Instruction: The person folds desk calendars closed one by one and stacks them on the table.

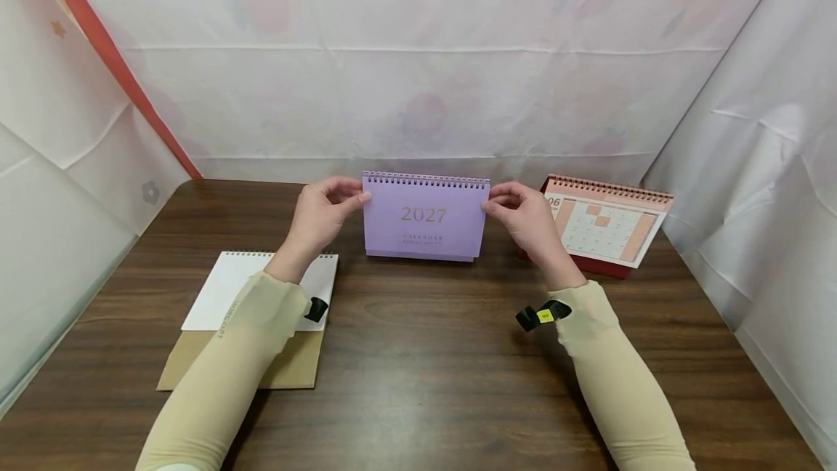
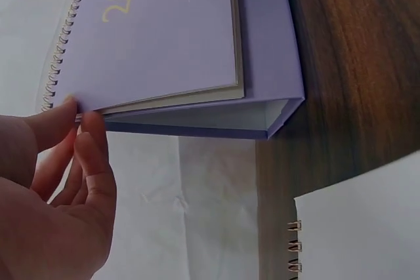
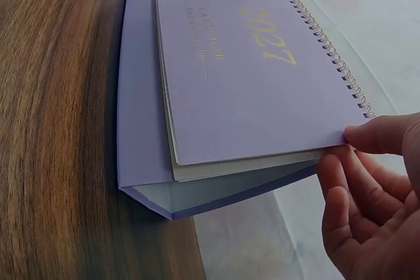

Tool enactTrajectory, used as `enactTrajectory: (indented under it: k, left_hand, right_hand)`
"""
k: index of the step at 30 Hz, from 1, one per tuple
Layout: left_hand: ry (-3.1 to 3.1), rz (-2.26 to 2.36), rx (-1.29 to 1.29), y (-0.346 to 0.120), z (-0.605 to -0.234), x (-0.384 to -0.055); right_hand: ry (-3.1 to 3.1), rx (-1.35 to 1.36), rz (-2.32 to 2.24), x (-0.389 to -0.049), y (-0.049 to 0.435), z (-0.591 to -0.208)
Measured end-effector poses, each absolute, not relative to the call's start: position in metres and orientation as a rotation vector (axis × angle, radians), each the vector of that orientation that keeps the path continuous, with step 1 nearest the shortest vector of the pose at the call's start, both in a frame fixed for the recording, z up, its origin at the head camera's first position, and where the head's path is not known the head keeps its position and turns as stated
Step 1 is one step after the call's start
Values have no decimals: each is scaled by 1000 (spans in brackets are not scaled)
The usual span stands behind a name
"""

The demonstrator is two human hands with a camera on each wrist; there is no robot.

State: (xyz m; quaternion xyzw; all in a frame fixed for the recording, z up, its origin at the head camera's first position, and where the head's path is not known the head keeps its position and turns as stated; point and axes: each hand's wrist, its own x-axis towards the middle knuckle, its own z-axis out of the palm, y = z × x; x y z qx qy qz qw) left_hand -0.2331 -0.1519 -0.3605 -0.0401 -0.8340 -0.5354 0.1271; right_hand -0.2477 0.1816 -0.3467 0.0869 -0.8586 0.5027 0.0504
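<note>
A purple spiral-bound desk calendar (image 1: 425, 216), its cover printed 2027 in gold, stands upright as a tent at the far middle of the table. My left hand (image 1: 319, 215) pinches its upper left edge, the thumb on the cover just below the rings. On the opposite side, my right hand (image 1: 527, 221) pinches the upper right edge the same way. In the right wrist view the cover and pages (image 3: 249, 77) lift slightly off the purple stand (image 3: 138, 96) along the bottom. The left wrist view shows the stand's open triangular end (image 2: 216, 116).
On the left lies a notepad-like calendar with white pages (image 1: 212, 296) and a tan backing (image 1: 288, 369), partly under my left forearm. At the right stands a pink and red calendar (image 1: 604, 224) showing 06, close behind my right wrist. White curtains (image 1: 418, 93) hang around the wooden table (image 1: 418, 398).
</note>
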Motion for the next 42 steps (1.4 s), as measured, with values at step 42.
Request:
enactTrajectory:
  k: [42]
  left_hand:
    - [-2548,-1277,-422,-162,-326,-194]
  right_hand:
    - [-2627,407,1378,-213,192,-325]
